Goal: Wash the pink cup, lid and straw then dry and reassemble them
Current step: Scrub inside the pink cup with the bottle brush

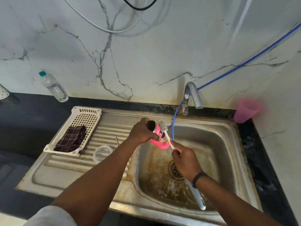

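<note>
My left hand [143,132] grips the pink cup [158,138] over the left edge of the sink basin, its dark open mouth tilted up and to the left. My right hand [184,162] grips the long white handle of a bottle brush [163,126]. The grey bristle head lies against the cup's outside, close to the rim. A clear round lid [102,153] rests on the ribbed drainboard, and a thin metal straw [116,141] lies just beyond it.
The stained steel sink [211,144] has a drain under my right wrist. A chrome tap [192,97] and a blue hose [175,121] stand behind it. A white basket [88,117] holds a dark checked cloth [70,138]. A water bottle [53,87] and a pink tumbler [246,110] sit on the counter.
</note>
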